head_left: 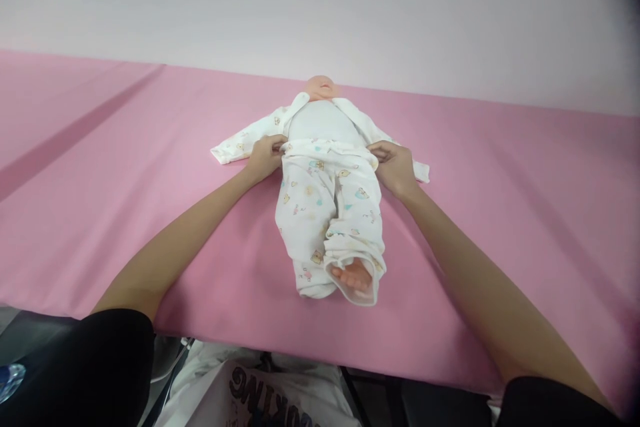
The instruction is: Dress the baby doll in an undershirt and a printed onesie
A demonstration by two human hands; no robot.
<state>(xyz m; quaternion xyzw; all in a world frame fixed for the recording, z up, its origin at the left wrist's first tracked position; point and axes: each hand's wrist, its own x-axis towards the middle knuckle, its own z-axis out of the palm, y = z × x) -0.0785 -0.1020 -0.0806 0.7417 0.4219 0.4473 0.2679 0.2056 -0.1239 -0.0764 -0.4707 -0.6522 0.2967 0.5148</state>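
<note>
A baby doll [321, 87] lies on its back on the pink-covered table, head toward the wall. It wears a white printed jacket [260, 131], spread apart at the front over a plain white torso [325, 121], and white printed baby pants [307, 203]. My left hand [266, 155] pinches the pants' waistband at the left side. On the opposite side my right hand [393, 163] grips the same waistband, fingers curled at its edge. One bare doll foot [354, 275] shows inside the right pant leg's opening; the other foot is hidden in the cloth.
Creased pink cloth [150, 233] covers the table up to a pale wall [320, 7]. Below the near edge are a white printed fabric [260, 393] and dark chair-like parts. Part of a clear and blue object [11, 379] shows at lower left.
</note>
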